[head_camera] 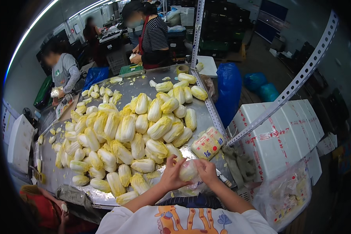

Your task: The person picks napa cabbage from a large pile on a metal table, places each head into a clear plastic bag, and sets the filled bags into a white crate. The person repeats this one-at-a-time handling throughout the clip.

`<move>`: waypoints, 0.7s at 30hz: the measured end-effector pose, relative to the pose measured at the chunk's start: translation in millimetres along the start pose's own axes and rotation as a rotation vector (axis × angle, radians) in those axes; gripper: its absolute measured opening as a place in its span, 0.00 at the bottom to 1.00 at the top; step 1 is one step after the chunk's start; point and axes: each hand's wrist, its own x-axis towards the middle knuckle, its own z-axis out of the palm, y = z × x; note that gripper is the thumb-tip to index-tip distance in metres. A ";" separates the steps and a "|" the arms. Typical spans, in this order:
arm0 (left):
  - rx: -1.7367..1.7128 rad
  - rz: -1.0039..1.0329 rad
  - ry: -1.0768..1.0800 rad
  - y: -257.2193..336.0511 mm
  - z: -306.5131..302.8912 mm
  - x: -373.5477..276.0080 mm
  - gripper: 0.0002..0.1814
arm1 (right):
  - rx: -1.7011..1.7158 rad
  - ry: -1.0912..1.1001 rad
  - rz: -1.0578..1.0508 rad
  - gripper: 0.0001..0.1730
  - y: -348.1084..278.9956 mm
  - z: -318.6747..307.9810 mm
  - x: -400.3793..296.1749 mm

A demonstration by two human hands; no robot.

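Observation:
Close to the table's near edge, a clear plastic bag [189, 171] with something pale inside, likely a napa cabbage, is between my hands. My left hand [172, 174] cups its left side, thumb below and fingers above. At its upper right, my right hand [206, 170] pinches the plastic film. Just beyond lies a packed bag of cabbages [207, 143], printed with red and blue writing. A big heap of small napa cabbages [125, 128], white and yellow, spreads over the metal table [206, 112] to my left and ahead.
White foam boxes [280, 131] with red printed tape stand at the right, beside a perforated metal post [292, 84]. A large clear bag [283, 199] holds printed film below them. Blue bags [229, 90] stand past the table. Co-workers [155, 35] work around the far and left sides.

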 end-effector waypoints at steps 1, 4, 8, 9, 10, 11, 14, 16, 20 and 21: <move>-0.023 -0.067 -0.004 3.9 -0.6 0.5 0.52 | 0.004 -0.029 0.024 0.14 0.6 -2.7 0.2; -0.140 -0.089 -0.199 -4.1 2.4 2.2 0.57 | -0.165 -0.031 -0.078 0.10 16.2 -7.4 7.5; -0.310 0.013 -0.259 -16.2 1.5 3.3 0.57 | 0.112 -0.016 0.021 0.10 37.9 -6.7 2.4; -0.510 -0.037 -0.248 -15.4 4.8 2.7 0.57 | 0.215 -0.034 0.110 0.10 52.2 -3.3 1.4; -0.706 -0.089 -0.233 -14.8 7.0 0.6 0.58 | 0.321 -0.054 0.196 0.10 58.4 1.1 -0.9; -0.901 -0.141 -0.215 -14.1 9.8 -1.8 0.58 | 0.399 -0.005 0.247 0.10 61.9 4.2 -6.2; -1.498 -0.562 -0.297 -39.9 19.3 -15.4 0.47 | 0.591 0.095 0.318 0.09 49.0 9.2 -7.3; -1.991 -0.911 -0.244 -76.9 28.4 -34.2 0.39 | 0.859 0.031 0.376 0.12 26.3 3.4 -6.0; -2.027 -0.712 0.039 -77.2 5.8 -31.6 0.41 | 1.005 -0.236 0.388 0.21 -18.3 -1.5 -6.3; -2.023 -0.648 0.090 -87.1 -10.3 -25.2 0.41 | 0.881 -0.292 0.432 0.22 -13.1 1.1 -5.4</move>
